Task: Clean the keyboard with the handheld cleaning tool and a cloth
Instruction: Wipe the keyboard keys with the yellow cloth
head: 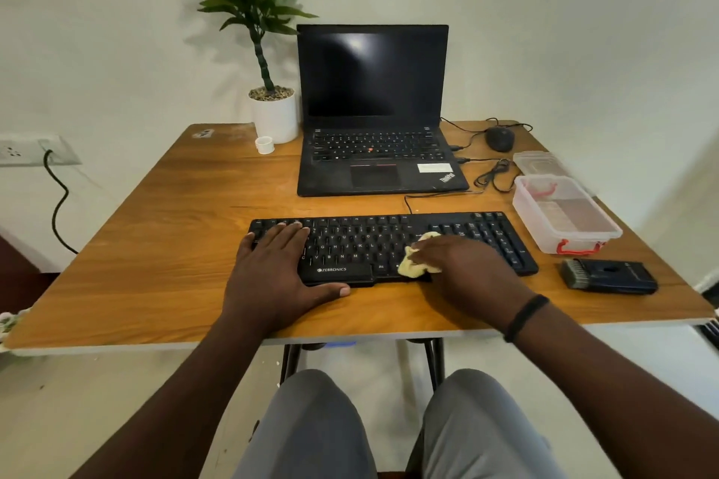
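A black keyboard [373,241] lies across the near middle of the wooden table [155,264]. My left hand [272,272] rests flat on the keyboard's left end, fingers spread over the keys and thumb along its front edge. My right hand [463,268] presses a crumpled yellow cloth [412,264] onto the keys right of the middle. The dark handheld cleaning tool [609,275], with a brush at its left end, lies on the table to the right of the keyboard, apart from both hands.
An open black laptop [373,109] stands behind the keyboard, with a potted plant [272,113] and a small white cup [265,145] to its left. A mouse [500,138], cables, a clear plastic box [564,214] and its lid [539,163] sit at the right.
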